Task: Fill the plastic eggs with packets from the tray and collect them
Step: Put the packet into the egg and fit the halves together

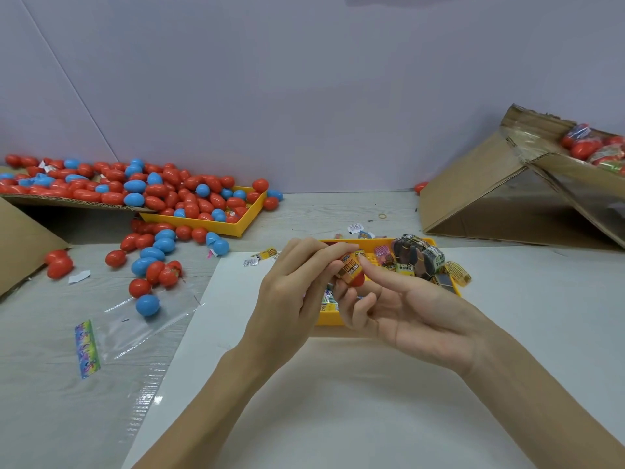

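I have both hands over the near-left corner of the yellow packet tray (455, 289), and I take that tray as my landmark. My left hand (291, 292) curls its fingers round a red egg half (357, 280) with an orange packet (348, 267) pushed into it; my right hand (402, 313) lies palm up, its forefinger stretched out onto the packet and the other fingers loosely curled beneath the egg, so it grips nothing. More packets (417, 257) are heaped at the tray's far-right end, one hanging over its right rim. Nearer me than the tray, the white sheet (338, 401) on the table (40, 384) gives open room. Left of the tray, loose red and blue eggs (152, 255) are scattered over the table, with a clear plastic bag (135, 323) beside the sheet's left edge. Far left behind the tray, a second yellow tray (236, 228) holds eggs spilling from a cardboard flap (67, 203). Right of the tray, well apart, a tilted cardboard box (473, 198) holds filled eggs (581, 148) near its upper edge.
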Motion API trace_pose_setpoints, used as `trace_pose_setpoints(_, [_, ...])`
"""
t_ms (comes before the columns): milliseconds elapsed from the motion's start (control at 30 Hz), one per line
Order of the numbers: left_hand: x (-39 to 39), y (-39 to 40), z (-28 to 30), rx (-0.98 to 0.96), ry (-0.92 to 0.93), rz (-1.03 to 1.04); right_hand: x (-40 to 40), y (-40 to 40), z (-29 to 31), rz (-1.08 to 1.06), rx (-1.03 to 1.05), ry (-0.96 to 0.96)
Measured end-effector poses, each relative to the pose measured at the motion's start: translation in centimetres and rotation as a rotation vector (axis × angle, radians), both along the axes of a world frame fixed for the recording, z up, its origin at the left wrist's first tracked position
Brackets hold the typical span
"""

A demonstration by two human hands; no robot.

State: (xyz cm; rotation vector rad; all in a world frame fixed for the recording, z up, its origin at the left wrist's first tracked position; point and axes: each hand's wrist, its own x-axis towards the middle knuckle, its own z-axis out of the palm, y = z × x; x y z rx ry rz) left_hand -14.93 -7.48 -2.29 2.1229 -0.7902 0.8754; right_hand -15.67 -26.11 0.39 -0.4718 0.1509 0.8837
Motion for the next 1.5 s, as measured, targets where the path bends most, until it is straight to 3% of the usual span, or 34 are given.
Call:
trace_pose_setpoints(267, [-0.4,-0.3,0.4,-0.098,0.16,-0.058,0.3,-0.3,-0.6,-0.061,-0.15,-0.166])
trace_pose_setpoints(400, [-0.3,0.3,0.5,-0.226,0.233,0.043,1.7,-2.1,0.1,-0.113,-0.185,-0.239])
trace_pose_setpoints(467, [0.0,0.6,0.6,-0.252,0.227,0.089,3.2,-4.9,2.0,-0.256,-0.047,-0.229])
trace_pose_setpoints(567, [0.5,0.8,0.6,-0.192,0.226,0.111,5.2,-9.7,5.0,-0.634,0.271,-0.241])
trace_pose_setpoints(633, [0.4,0.7,0.5,-0.15,0.245,0.117,5.8,-11.5,5.4,-0.754,0.323,-0.28])
trace_pose_setpoints(933, [0.9,1.0,0.4,-0.122,0.266,0.231,5.2,-8.4,-0.2,-0.552,-0.149,-0.382])
trace_pose_setpoints(1067, [3.3,2.8,0.2,-0.279,0.47,0.4,4.7,-6.5,-1.6,-0.451,-0.286,-0.423])
trace_pose_setpoints(1167, [8.1,5.6,0.7,-0.125,0.593,0.595,4.5,-5.7,-2.0,-0.402,-0.33,-0.45])
trace_pose_setpoints(1333, [16.3,10.9,2.1,0.285,0.504,0.857,4.0,-5.3,-2.0,-0.352,-0.343,-0.515])
trace_pose_setpoints(1500, [20.6,15.7,1.7,0.55,0.768,0.948,3.7,-5.2,-2.3,-0.332,-0.377,-0.574])
